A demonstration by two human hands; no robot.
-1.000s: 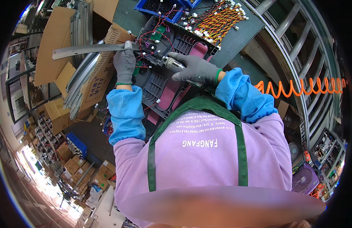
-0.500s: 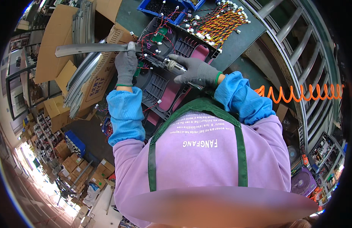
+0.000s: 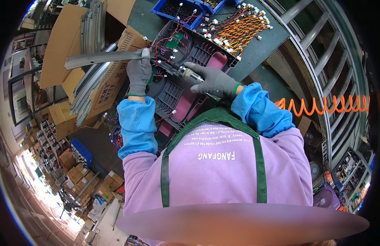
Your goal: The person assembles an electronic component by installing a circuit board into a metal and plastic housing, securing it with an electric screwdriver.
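Note:
My gloved left hand (image 3: 138, 78) is closed round the end of a long grey strip (image 3: 95, 58), which sticks out to the left. That end lies at a dark grey plastic housing (image 3: 167, 93) with pink panels (image 3: 216, 61). In my gloved right hand (image 3: 217, 82) is a silver power screwdriver (image 3: 191, 75). Its dark tip points left into the housing, close to my left fingers; exactly what it touches cannot be made out. A green circuit board (image 3: 174, 41) with thin red and black wires (image 3: 179, 26) sits in the housing's far part.
Blue bins (image 3: 164, 15) of small black parts stand beyond the housing. Bundled red, yellow and black cables (image 3: 245, 28) lie on the green table (image 3: 263, 47). At left, a cardboard box (image 3: 112, 82) holds similar strips (image 3: 89, 84). An orange coiled hose (image 3: 306, 110) and metal rollers (image 3: 315, 32) are at right.
The whole view has shifted slightly, with things appearing a little lower and further right. Both hands keep their grips, and the screwdriver stays at nearly the same place on the housing.

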